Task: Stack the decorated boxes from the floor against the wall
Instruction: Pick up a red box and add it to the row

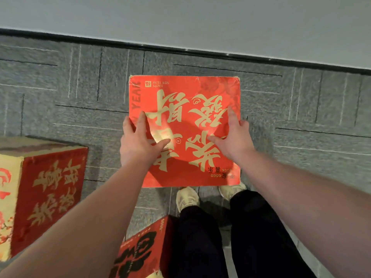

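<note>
- Head view showed my left hand and my right hand clamped on the two sides of a red decorated box, thumbs laid on its top face, fingers wrapped over the side edges and out of sight.
- Location: I held the box above the grey carpet, in front of my shoes and short of the wall; whether its underside touched the floor could not be told from this angle.
- Risk 1, slip: my grip relied on side pressure against a glossy printed face. I judged that uneven squeeze could let one edge drop and tilt the box.
- Risk 2, misplacement: the black skirting ran at a slant in my view. I judged that setting down by eye could leave the box askew or apart from the wall, giving a poor base for stacking.
- Risk 3, footing: a second red box with black print sat just beside my left leg, and a taller red and cream box stood on the carpet to my left. A step back or sideways could have struck either.
- Appearance: top face red, nearly square, with large gold characters upside down to me, small "NEW YEAR" lettering near the far edge, worn pale corners, and a sheen near my left thumb.
</note>
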